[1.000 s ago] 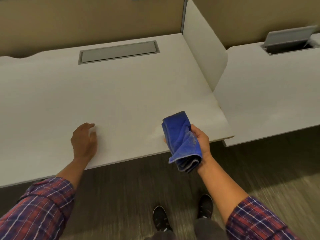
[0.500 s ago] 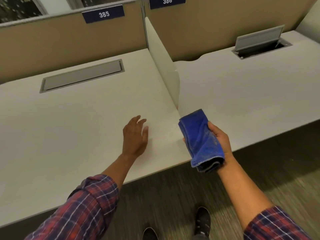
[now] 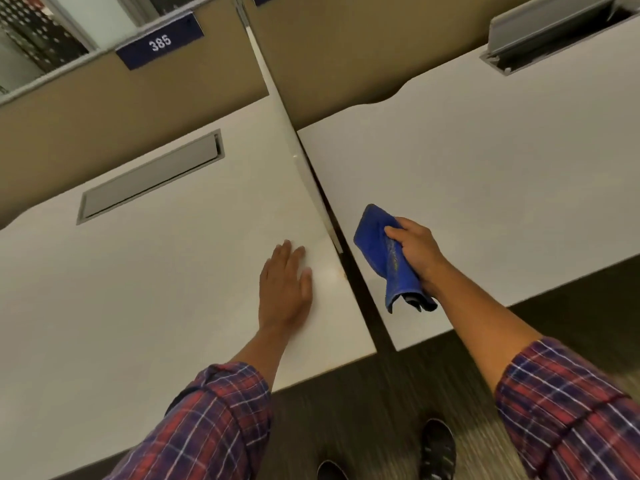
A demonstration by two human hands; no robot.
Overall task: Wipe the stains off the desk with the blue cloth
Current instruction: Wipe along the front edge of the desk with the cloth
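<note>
My right hand (image 3: 417, 252) grips a folded blue cloth (image 3: 382, 251), held above the near left part of the right-hand white desk (image 3: 485, 174). The cloth's loose end hangs toward the desk's front edge. My left hand (image 3: 285, 289) lies flat, fingers apart, on the left white desk (image 3: 156, 271) near its right front corner. A faint small brownish mark (image 3: 341, 273) shows at that desk's right edge, just right of my left hand. I see no clear stains on the right desk.
A thin white divider panel (image 3: 301, 161) stands between the two desks, with a dark gap in front of it. Each desk has a grey cable hatch: shut on the left (image 3: 149, 178), lifted open at the far right (image 3: 554, 29). Beige partition with sign 385 (image 3: 159, 43) behind.
My view has swung rightward from the left desk toward the right one. My right hand carried the cloth over the right desk; my left hand slid right along the left desk.
</note>
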